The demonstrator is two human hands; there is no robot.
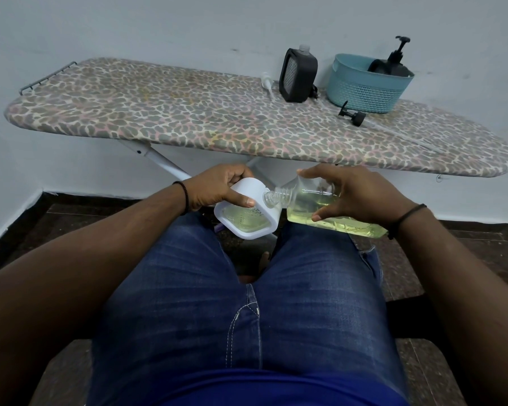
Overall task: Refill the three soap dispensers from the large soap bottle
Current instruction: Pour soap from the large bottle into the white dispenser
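Over my lap, my left hand point(217, 187) grips a white soap dispenser point(248, 212) with its pump off; pale yellow soap shows through its front window. My right hand point(361, 194) holds the large clear soap bottle point(314, 206), tipped on its side with its open neck at the dispenser's mouth. Yellow-green soap fills the bottle's lower half. A black dispenser point(297, 74), pump removed, stands on the ironing board point(159, 112). Another black dispenser point(393, 63), with its pump on, sits in a blue basket point(367, 89).
A black pump head point(353, 115) lies on the board in front of the basket, its clear tube trailing right. A white pump point(267, 80) lies left of the black dispenser. The board stands against a pale wall; its white legs are behind my hands.
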